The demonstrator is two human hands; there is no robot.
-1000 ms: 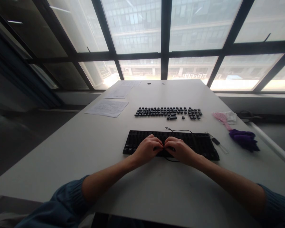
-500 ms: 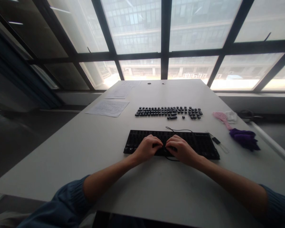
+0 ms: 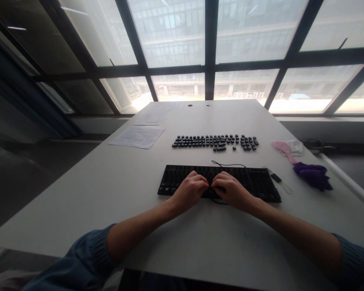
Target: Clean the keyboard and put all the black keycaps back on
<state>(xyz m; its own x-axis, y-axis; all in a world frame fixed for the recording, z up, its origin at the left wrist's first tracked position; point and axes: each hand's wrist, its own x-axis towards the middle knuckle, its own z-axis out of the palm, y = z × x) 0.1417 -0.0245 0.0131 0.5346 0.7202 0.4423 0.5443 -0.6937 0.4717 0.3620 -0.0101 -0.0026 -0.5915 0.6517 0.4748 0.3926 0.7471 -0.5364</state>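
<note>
Your forearms are lying across the near part of the table (image 3: 109, 182), blue sleeves pushed up. Your left hand (image 3: 189, 190) and right hand (image 3: 233, 190) are resting on the middle of the keyboard (image 3: 256, 182), knuckles up, fingers curled in, fingertips almost meeting. Each grip is curling closed, but I cannot tell whether either one is pinching anything, since the fingertips are hiding under the hands. The keyboard is sitting flat and square to you, and its rows are showing on both sides of your hands. A thin cord (image 3: 229, 165) is looping just behind it. A small tool (image 3: 276, 178) is lying just beside its right end. Farther right, a purple cloth (image 3: 312, 177) and a pink brush (image 3: 282, 148) are lying near the table's edge. Beyond the keyboard, loose keycaps (image 3: 214, 142) are lying in rows. Papers (image 3: 138, 136) are lying at far left, before the windows (image 3: 170, 32).
</note>
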